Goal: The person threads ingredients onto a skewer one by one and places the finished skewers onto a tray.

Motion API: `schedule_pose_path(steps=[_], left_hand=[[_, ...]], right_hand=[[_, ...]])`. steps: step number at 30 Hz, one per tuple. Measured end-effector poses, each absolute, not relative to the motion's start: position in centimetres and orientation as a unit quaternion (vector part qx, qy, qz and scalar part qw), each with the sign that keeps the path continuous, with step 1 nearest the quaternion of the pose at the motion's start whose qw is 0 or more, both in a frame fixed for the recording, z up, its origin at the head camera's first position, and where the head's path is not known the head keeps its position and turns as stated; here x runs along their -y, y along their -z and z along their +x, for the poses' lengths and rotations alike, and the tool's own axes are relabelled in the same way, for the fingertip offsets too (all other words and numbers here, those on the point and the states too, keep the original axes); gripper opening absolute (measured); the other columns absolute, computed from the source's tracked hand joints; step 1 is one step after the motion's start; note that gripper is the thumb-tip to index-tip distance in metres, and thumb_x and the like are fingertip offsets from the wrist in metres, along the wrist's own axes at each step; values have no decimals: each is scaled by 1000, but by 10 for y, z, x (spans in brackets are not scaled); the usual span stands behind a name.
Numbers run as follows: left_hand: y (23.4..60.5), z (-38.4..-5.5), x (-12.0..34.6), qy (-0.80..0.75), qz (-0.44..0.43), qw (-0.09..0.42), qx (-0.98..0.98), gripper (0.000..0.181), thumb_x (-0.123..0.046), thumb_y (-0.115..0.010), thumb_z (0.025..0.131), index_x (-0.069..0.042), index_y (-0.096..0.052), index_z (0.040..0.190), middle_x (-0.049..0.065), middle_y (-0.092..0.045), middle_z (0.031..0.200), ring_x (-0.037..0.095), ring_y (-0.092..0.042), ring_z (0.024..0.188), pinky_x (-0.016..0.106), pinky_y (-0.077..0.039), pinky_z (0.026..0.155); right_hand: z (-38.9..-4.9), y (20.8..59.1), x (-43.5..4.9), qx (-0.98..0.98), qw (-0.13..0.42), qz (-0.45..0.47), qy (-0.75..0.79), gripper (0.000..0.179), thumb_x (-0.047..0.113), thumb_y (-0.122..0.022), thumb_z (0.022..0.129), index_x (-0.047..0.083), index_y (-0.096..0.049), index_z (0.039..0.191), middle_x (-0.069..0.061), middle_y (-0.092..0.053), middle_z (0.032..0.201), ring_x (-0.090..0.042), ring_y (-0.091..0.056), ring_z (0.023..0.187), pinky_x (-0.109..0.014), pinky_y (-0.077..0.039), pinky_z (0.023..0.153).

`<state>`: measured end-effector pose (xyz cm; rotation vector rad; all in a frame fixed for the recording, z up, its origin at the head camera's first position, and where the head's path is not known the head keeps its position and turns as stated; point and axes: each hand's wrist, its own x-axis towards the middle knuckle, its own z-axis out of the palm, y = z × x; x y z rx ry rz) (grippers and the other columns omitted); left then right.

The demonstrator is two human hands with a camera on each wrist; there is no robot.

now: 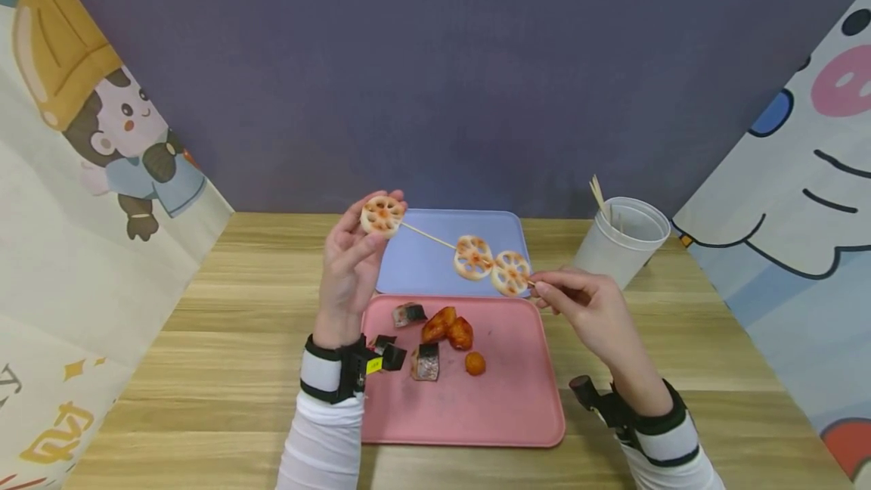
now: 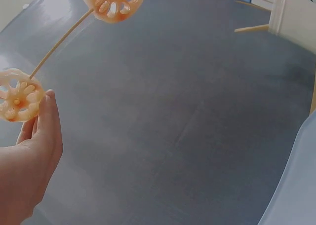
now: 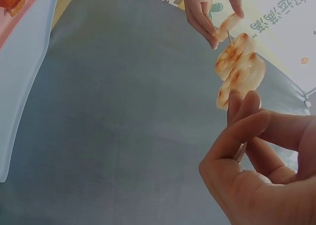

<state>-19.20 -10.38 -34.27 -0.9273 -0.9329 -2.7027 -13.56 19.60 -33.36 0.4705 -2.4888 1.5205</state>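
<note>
My left hand [image 1: 345,271] pinches a lotus root slice [image 1: 382,216] by its edge between thumb and fingers. That slice meets the far end of a thin bamboo skewer [image 1: 429,234]. Two more lotus root slices, [image 1: 472,257] the nearer to the middle and another lotus root slice [image 1: 510,273] by my right hand, sit side by side on the skewer. My right hand [image 1: 592,308] pinches the skewer's near end, just behind the last slice. All three slices are pale with reddish sauce. The skewer slants over the blue tray [image 1: 442,221], seen from above.
A pink tray [image 1: 503,407] in front of me holds dark-skinned fish pieces [image 1: 426,362], glazed brown meat pieces [image 1: 460,333] and an orange ball [image 1: 475,363]. At the right stands a white cup [image 1: 615,248] with bamboo skewers [image 1: 599,196]. A dark wall [image 1: 435,97] rises behind the table.
</note>
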Motion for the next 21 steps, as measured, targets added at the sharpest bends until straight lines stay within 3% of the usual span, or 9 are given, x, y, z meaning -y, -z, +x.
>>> schedule_pose_path(steps=[5,21], left_hand=[[343,-193,105,894,-316,50,314,48,-3,-68,85,9,-48,128,24,-55,128,31,-56,119,35,-39,108],[345,-192,96,882,-312,26,352,46,1,-68,84,5,-51,126,21,-58,128,30,-56,120,33,-43,103]], right_hand=[[-136,333,-195,846,98,156,-500,15,2,-62,89,-3,-71,100,-8,-66,83,-6,-64,69,-23,-52,60],[-134,331,-195,847,104,153,-498,15,6,-63,90,-1,-72,99,-8,-66,84,-8,-62,69,-22,-51,60]])
